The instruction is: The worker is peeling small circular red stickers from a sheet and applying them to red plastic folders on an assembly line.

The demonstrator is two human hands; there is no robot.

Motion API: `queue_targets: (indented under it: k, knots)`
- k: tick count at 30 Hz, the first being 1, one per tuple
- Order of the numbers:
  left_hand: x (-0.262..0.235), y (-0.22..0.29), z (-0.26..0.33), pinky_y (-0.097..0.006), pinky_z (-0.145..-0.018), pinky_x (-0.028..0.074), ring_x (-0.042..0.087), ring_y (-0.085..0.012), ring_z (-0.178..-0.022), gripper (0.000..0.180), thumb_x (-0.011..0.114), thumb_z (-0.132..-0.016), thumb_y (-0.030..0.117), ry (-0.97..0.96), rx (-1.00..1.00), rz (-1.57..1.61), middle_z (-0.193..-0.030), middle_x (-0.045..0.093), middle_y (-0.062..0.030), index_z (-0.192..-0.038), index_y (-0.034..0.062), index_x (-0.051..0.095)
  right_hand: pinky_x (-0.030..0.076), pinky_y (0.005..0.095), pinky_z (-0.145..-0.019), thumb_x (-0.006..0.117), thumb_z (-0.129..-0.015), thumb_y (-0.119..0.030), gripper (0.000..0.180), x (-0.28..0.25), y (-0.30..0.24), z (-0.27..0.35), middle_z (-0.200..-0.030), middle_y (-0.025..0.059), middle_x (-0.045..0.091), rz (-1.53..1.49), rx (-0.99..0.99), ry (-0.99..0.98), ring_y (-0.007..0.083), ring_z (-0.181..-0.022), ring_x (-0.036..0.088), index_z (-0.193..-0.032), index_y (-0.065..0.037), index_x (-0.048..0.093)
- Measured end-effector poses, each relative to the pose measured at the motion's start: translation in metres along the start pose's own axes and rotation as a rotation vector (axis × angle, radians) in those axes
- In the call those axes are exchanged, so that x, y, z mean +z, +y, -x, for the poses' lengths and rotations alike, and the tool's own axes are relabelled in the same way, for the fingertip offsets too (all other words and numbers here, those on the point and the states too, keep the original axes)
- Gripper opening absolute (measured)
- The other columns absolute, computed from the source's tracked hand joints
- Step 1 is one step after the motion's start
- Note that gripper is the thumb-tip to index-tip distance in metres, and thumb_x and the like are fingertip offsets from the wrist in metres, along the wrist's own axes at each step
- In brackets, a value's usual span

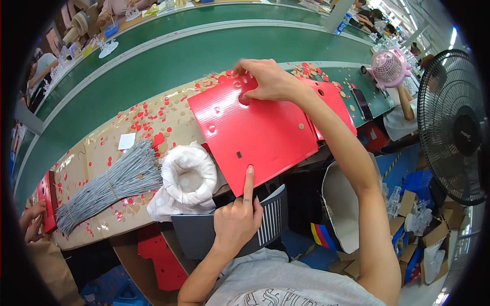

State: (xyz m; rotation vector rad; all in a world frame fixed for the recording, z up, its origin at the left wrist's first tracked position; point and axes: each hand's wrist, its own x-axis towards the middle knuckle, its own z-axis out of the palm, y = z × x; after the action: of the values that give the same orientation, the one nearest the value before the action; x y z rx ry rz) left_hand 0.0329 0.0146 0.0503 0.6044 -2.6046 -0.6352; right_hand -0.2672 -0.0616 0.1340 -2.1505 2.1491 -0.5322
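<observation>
A glossy red corrugated cardboard sheet [260, 135] with punched holes lies tilted before me, its near corner past the table edge. My right hand [268, 81] grips it at the far edge, thumb at a round hole and fingers curled over the edge. With its index finger stretched out, my left hand [237, 222] presses on the sheet near its front corner; the other fingers are bent and hold nothing visible. Another red sheet [334, 99] lies to the right, partly behind my right arm. Red and brown cut-out bits [145, 117] are scattered on the table.
Left of the sheet are a white cloth-wrapped ring [189, 176] and a bundle of grey ties [112, 186]. A black fan [454, 127], pink fan [388, 66] and phone [361, 104] are at right. Another person's hand [31, 220] touches a red piece at far left.
</observation>
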Motion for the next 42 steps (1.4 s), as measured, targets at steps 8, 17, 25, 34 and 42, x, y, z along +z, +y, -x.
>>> queue_targets:
  k: [8,17,25,34,42]
  knots:
    - [-0.004,0.006,0.011,-0.030,-0.040,0.037,0.042,-0.0155,-0.036,0.064,0.072,-0.076,0.007,0.188,0.247,0.217,-0.049,0.048,-0.0025,-0.136,-0.0085,0.056,0.055,0.0327,-0.077,0.078,-0.072,-0.010,0.035,-0.068,0.006,0.013,-0.094,0.0094,0.072,0.037,-0.231,0.375,0.0206,-0.082,0.068,-0.104,-0.004,0.065]
    - [0.020,0.005,0.038,-0.031,-0.040,0.037,0.047,-0.0176,-0.037,0.041,0.072,-0.080,0.006,0.121,0.203,0.361,-0.051,0.052,-0.0040,-0.120,-0.0007,0.067,0.056,0.0297,-0.075,0.071,-0.083,-0.012,0.042,-0.099,0.197,0.099,-0.101,0.0091,0.073,0.229,0.394,0.196,0.0161,-0.082,0.068,-0.125,-0.011,0.066]
    - [0.006,-0.002,0.035,-0.032,-0.042,0.039,0.052,-0.0186,-0.040,0.023,0.070,-0.081,0.005,0.086,0.116,0.356,-0.052,0.054,-0.0051,-0.104,0.0020,0.070,0.055,0.0327,-0.079,0.074,-0.075,-0.013,0.049,-0.040,0.214,0.143,-0.095,0.0087,0.072,0.008,0.606,0.048,0.0176,-0.085,0.070,-0.123,-0.013,0.071]
    - [-0.010,0.001,0.022,-0.030,-0.044,0.040,0.055,-0.0164,-0.043,0.027,0.069,-0.081,0.001,0.112,0.060,0.343,-0.054,0.055,-0.0056,-0.107,-0.0003,0.070,0.050,0.0376,-0.100,0.068,-0.088,-0.015,0.034,-0.034,0.117,0.116,-0.119,0.0141,0.071,0.004,0.309,0.285,0.0308,-0.112,0.066,-0.122,-0.009,0.070]
    - [-0.012,0.000,0.005,-0.031,-0.045,0.038,0.048,-0.0187,-0.040,0.046,0.069,-0.085,0.001,0.117,-0.096,0.364,-0.051,0.046,-0.0050,-0.131,0.0013,0.061,0.052,0.0414,-0.092,0.071,-0.084,-0.013,0.023,-0.002,-0.068,0.132,-0.106,0.0124,0.068,-0.367,-0.253,0.010,0.0311,-0.104,0.064,-0.105,-0.004,0.071]
